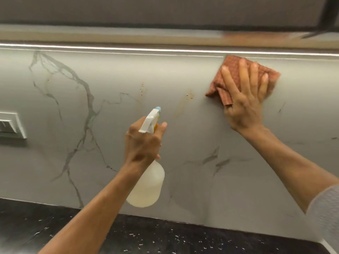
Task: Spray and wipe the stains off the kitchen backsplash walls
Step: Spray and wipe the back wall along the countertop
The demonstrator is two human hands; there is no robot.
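High on the backsplash, just under the light strip, the right hand presses a reddish checked cloth flat against the wall. Its fingers are straight and spread, pointing up, with the palm on the cloth's lower part. The cloth is bunched into folds at its lower left, and its right edge is blurred. The right forearm rises from the lower right, where a grey sleeve shows.

Brown stains lie on the wall just left of the cloth, a speckled patch with a faint streak trailing down to the left. A second speckled run sits further left, directly above the left hand.

That hand grips the neck of a spray bottle, fingers curled round it and one finger forward at the trigger. The bottle hangs tilted in front of the wall, and its blue-tipped nozzle points up at the stained area. Its translucent body holds pale liquid. A yellow patch by the trigger is too small to read.

A white switch plate sits at the far left, and a black speckled counter runs below.
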